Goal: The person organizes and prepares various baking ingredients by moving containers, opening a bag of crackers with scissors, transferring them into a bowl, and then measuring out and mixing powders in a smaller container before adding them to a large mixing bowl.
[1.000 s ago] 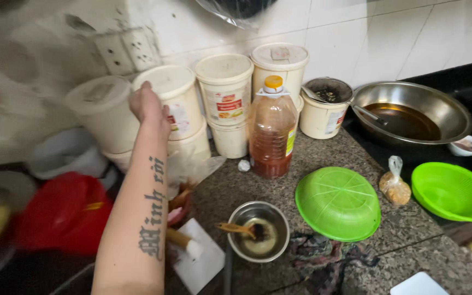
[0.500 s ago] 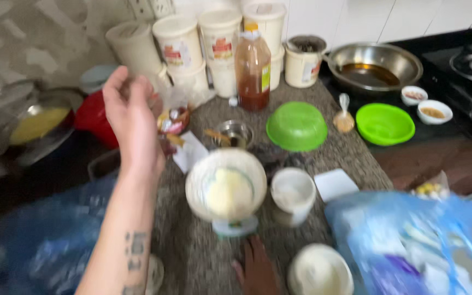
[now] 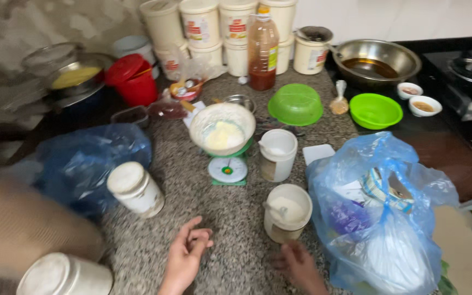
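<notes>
We see a speckled granite worktop (image 3: 225, 218) crowded with round plastic tubs. A cream bowl (image 3: 222, 129) of pale powder sits on a small green dial scale (image 3: 228, 169). Just beside the right hand (image 3: 300, 266) stands an open white tub (image 3: 287, 213) with a scoop in it, next to a crinkled blue plastic bag (image 3: 378, 213). The left hand (image 3: 186, 257) rests palm up, its fingers (image 3: 200, 236) loosely curled and apart, holding nothing. The right hand's fingers lie spread on the worktop, empty. Half a second ago the left hand was raised over the worktop; now it is low.
</notes>
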